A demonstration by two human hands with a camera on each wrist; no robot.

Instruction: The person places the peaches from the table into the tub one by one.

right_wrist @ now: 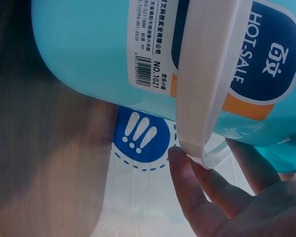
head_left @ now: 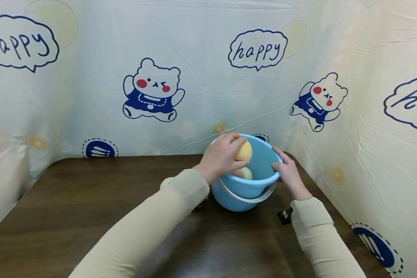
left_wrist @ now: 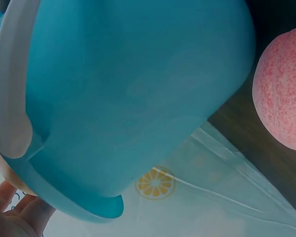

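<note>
A light-blue bucket point(head_left: 238, 200) with a pale handle point(right_wrist: 207, 74) stands on the table. My left hand point(head_left: 222, 156) grips a yellow round fruit point(head_left: 244, 151) at the bucket's mouth; only the fruit's edge shows in the left wrist view. Below it, a pale peach-like fruit point(head_left: 244, 173) lies inside the bucket. My right hand point(head_left: 290, 173) holds the bucket's right rim, thumb over the edge and fingers outside. In the right wrist view those fingers lie beside the handle's end. A pink speckled peach point(left_wrist: 283, 91) sits near the bucket in the left wrist view.
Partly behind the left sleeve are a pale round thing point(head_left: 165, 182) and a dark reddish thing point(head_left: 202, 202). A small black object point(head_left: 284, 216) lies beside the right sleeve. Printed cloth point(head_left: 208, 96) hangs along the back and right edges of the brown table point(head_left: 90, 193).
</note>
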